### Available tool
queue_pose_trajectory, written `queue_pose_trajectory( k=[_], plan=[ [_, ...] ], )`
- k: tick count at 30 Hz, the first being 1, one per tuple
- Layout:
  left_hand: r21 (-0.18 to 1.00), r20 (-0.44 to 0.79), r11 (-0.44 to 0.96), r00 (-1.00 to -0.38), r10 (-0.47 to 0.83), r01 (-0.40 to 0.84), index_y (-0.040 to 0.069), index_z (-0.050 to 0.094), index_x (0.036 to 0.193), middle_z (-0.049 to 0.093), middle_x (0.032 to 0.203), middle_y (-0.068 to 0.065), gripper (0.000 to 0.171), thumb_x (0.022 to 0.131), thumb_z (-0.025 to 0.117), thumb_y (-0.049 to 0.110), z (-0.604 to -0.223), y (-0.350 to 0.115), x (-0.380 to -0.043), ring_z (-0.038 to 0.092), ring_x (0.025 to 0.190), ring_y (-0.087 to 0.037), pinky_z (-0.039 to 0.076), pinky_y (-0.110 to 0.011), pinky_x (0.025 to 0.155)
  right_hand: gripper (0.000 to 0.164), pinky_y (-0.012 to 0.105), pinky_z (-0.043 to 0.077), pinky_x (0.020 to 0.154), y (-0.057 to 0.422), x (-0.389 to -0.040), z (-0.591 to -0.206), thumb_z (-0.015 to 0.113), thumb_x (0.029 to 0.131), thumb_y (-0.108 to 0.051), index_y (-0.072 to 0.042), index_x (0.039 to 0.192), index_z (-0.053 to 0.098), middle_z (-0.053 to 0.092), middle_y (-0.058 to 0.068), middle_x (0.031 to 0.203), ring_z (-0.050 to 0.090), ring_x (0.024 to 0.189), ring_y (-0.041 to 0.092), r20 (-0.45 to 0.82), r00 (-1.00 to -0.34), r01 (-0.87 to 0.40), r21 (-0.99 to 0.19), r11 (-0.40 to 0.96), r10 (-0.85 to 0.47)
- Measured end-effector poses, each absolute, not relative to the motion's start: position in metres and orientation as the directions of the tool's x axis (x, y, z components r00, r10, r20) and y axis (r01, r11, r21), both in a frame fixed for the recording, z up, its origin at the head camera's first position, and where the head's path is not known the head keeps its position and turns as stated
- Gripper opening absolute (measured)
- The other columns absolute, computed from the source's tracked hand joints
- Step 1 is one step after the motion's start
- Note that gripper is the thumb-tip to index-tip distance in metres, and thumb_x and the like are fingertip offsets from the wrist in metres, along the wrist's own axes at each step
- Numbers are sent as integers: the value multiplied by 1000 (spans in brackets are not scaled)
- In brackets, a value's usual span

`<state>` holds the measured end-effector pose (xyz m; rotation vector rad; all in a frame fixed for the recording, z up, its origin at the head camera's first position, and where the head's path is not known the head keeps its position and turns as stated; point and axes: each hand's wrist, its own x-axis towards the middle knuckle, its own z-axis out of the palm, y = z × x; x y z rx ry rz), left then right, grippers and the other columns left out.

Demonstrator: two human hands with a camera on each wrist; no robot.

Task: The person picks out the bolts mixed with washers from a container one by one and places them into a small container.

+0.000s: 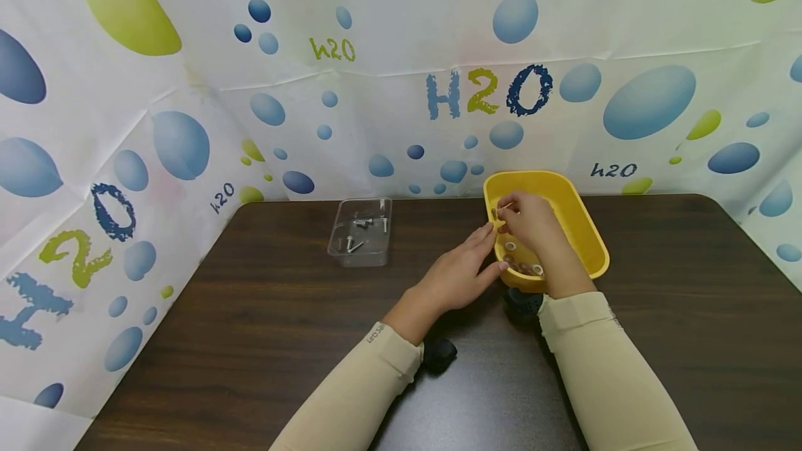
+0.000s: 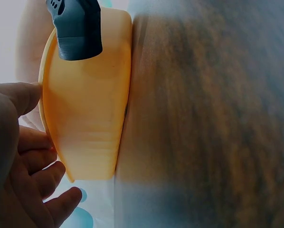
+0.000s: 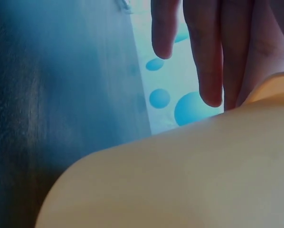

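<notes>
A yellow plastic tub [image 1: 579, 228] stands at the back right of the table, with several small ring-shaped washers [image 1: 510, 246] near its left and front inside. My left hand [image 1: 457, 270] lies at the tub's left rim with its fingers extended. In the left wrist view, that hand's thumb [image 2: 25, 96] touches the rim and the other fingers are loosely bent. Reaching into the tub, my right hand [image 1: 529, 221] pinches a small thin piece at its fingertips, mostly hidden by the fingers. The right wrist view shows mainly the tub's outer wall [image 3: 180, 180], not the pinch.
A clear plastic box [image 1: 360, 256] holding several metal screws [image 1: 362, 223] stands to the left on the dark wooden table [image 1: 263, 339]. Behind the table hangs a white curtain [image 1: 376, 131] with blue and green spots. Dark wrist devices [image 1: 440, 355] sit under both sleeves.
</notes>
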<state>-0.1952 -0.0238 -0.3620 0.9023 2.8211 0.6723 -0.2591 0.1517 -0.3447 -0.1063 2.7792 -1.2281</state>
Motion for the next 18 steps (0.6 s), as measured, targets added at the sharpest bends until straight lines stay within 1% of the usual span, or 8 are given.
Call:
queue_pose_trajectory(
  k=[7,11,14,18],
  plan=[
    [447,40,721,-817,575,529,11,23,157,14,166,0,68,104,41,47,-362,-23,-196,17,151,-15,29,-38,119,27,42,58,85,153,-260,-343,59,100,-16,-1,122,59,64,18,111,72,92,31,11,-995,-71,-763,642,-96],
    [441,41,723,-817,576,532,11,23,157,14,166,-1,68,104,41,48,-362,-23,-196,17,151,-15,29,-38,118,30,43,56,89,153,-259,-341,59,100,-21,-3,124,61,66,17,114,72,95,30,23,-995,-83,-764,640,-102],
    [440,40,722,-815,578,534,10,22,157,14,166,-1,69,103,42,48,-362,-24,-197,17,151,-15,29,-38,118,31,44,55,92,153,-259,-342,59,100,-26,-5,122,63,67,15,114,71,96,29,28,-995,-84,-768,635,-98],
    [453,41,717,-816,576,529,12,22,158,13,166,0,69,103,42,49,-362,-27,-197,16,152,-14,28,-38,119,32,44,56,92,152,-259,-340,59,99,-29,-6,121,65,69,14,111,70,96,28,55,-995,-92,-771,630,-77]
  ],
)
